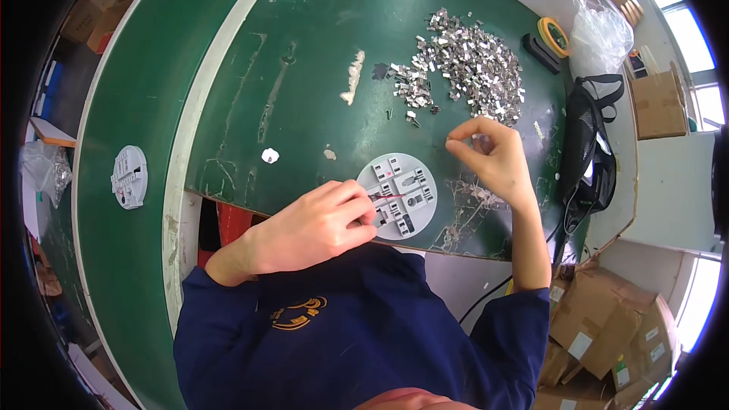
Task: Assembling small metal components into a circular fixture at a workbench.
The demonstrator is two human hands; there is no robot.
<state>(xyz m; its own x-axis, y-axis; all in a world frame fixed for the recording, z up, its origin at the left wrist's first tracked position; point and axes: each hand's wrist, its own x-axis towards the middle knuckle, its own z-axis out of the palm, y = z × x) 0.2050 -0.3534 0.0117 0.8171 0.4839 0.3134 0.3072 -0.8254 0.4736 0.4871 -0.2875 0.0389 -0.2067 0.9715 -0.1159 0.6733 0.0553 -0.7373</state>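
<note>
A round light-grey plastic disc [420, 216] with slots and small raised blocks lies at the table's near edge. Over its left side my left hand [323, 220] is closed, fingers curled, and what they grip is hidden. A thin red strip [389, 196], perhaps a wire, shows on the disc beside those fingers. To the right of the disc my right hand [492, 163] is raised, thumb and forefinger pinched together; anything between the tips is too small to make out. Beyond it spreads a heap of small shiny metal pieces [478, 64], with a smaller cluster [411, 85] to its left.
Another slotted disc [130, 177] sits on the green surface at left, past a pale raised edge [205, 68]. At the right are a yellow tape roll [553, 36], a black stapler-like object [541, 53], a clear plastic bag [602, 30], a black bag [588, 152] and cardboard boxes [596, 319].
</note>
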